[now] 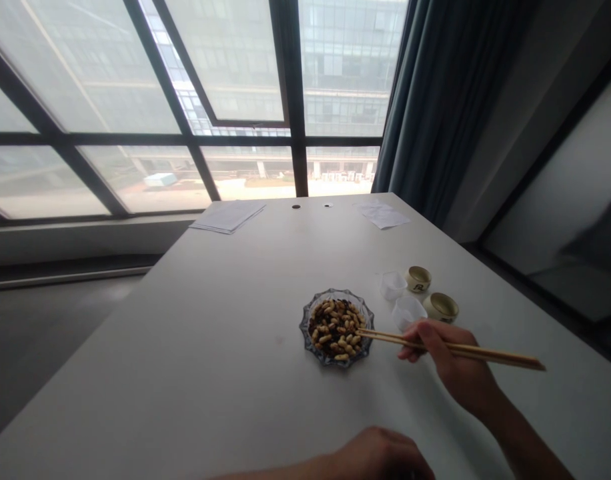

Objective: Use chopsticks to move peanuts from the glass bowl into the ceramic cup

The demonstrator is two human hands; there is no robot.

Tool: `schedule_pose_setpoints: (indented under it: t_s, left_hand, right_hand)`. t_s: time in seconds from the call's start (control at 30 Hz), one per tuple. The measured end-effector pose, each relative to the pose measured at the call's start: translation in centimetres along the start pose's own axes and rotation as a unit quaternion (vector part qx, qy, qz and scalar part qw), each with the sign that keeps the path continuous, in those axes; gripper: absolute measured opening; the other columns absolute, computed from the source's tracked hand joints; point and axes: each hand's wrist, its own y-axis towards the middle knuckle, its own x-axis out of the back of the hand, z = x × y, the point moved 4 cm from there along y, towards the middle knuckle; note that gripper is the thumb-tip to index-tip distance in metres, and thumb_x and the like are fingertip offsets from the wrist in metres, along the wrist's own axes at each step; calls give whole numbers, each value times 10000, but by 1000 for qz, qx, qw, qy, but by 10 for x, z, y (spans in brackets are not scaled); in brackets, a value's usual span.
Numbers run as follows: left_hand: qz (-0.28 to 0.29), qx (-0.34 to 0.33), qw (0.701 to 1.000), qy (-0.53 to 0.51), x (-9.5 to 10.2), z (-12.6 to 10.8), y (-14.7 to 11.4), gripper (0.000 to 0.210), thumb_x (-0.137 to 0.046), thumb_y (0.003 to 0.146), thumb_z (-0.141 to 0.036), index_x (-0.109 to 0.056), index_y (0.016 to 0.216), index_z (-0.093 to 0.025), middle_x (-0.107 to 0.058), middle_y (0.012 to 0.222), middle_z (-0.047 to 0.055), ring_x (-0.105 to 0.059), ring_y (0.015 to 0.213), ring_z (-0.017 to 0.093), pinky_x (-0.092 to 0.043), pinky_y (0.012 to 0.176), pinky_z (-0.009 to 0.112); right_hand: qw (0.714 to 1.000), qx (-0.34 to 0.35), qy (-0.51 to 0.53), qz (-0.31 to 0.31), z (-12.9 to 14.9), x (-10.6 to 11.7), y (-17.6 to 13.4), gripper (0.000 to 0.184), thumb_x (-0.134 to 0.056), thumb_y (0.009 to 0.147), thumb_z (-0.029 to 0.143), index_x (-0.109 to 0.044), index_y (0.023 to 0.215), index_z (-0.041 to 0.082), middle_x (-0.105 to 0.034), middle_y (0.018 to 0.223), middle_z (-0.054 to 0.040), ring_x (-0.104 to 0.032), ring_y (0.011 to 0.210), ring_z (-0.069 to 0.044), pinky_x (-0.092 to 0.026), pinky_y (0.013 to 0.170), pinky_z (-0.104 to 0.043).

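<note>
Head view: a white table (pixel 225 320) stretches away toward a wall of dark-framed window panes (pixel 240 60), with a pale building and bright ground outside; a blue-grey curtain (pixel 435 107) hangs in folds on the right, and a grey floor (pixel 65 340) shows on the left; at the far end of the tabletop lie a stack of white paper (pixel 228 217) and, across from it, some loose sheets (pixel 382 215), with a small dark round spot (pixel 296 207) between them, too small to identify.

The left hand (pixel 380 457) is cut off by the bottom edge, its back uppermost and its fingers out of sight, so I cannot tell whether it holds anything; the dark bits (pixel 319 331) among the peanuts are hard to make out; the right hand partly overlaps the nearer plastic cup.

The right hand (pixel 450 367) grasps a pair of wooden chopsticks (pixel 490 353), slim and yellowish, their tips at the right side of the heap of peanuts (pixel 341 343); these are tan, in a scallop-rimmed clear glass bowl (pixel 303 327) that stands on the table left of that hand; beyond the hand are two thin translucent plastic cups (pixel 393 285) and, just right of them, two squat, round, olive-beige ceramic cups (pixel 418 280), the farther bearing a dark character.
</note>
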Motion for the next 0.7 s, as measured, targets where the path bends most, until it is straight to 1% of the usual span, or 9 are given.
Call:
schedule_pose_setpoints:
  t_s: [0.07,0.13,0.2,0.27,0.4,0.53,0.7]
  left_hand:
    - [-9,-17,1000,-10,-1,2,0,297,-656,982,-425,-777,1035,-159,-719,861,78,-677,760,149,-523,751,191]
    - [-21,-37,999,-19,0,2,0,404,-603,995,-516,-779,1024,-154,-715,848,86,-665,741,149,-517,728,193]
    - [-28,-54,998,-27,1,1,1,508,-538,1003,-591,-776,1014,-142,-710,837,97,-653,717,148,-511,705,192]
    - [-28,-64,997,-27,2,0,2,577,-482,1012,-628,-771,1000,-128,-708,831,108,-648,706,149,-508,696,193]
    - [-24,-66,997,-18,1,0,3,635,-426,1018,-660,-759,982,-121,-717,844,124,-665,725,162,-519,717,205]
    - [-12,-49,999,-15,-2,5,2,587,-437,1019,-651,-746,1030,-152,-728,900,123,-692,793,179,-534,782,228]
    - [-8,-53,999,-8,-3,9,1,544,-467,1014,-628,-743,1051,-161,-722,909,120,-694,799,184,-533,778,232]
  right_hand:
    - [1000,-5,23,20,-3,-10,5,443,-562,1015,547,-738,882,163,-795,785,-96,-775,706,-222,-622,675,-305]
    - [999,-4,20,41,-7,-19,11,435,-583,1007,542,-750,877,162,-802,818,-104,-785,737,-231,-631,694,-315]
    - [998,3,1,55,-11,-25,17,434,-594,1005,536,-762,860,163,-799,811,-98,-780,725,-222,-626,694,-312]
    - [998,5,-15,63,-17,-28,22,438,-599,1003,532,-770,838,164,-793,782,-87,-768,696,-207,-615,680,-299]
    - [998,-12,-2,68,-33,-30,28,459,-618,985,554,-778,814,159,-785,739,-85,-761,673,-201,-611,658,-288]
    - [997,-46,49,42,-44,-33,28,495,-673,923,614,-790,846,140,-796,738,-113,-779,666,-232,-637,644,-312]
    - [991,-67,103,-45,-45,-37,22,552,-753,816,674,-794,798,124,-788,688,-133,-773,593,-253,-650,576,-323]
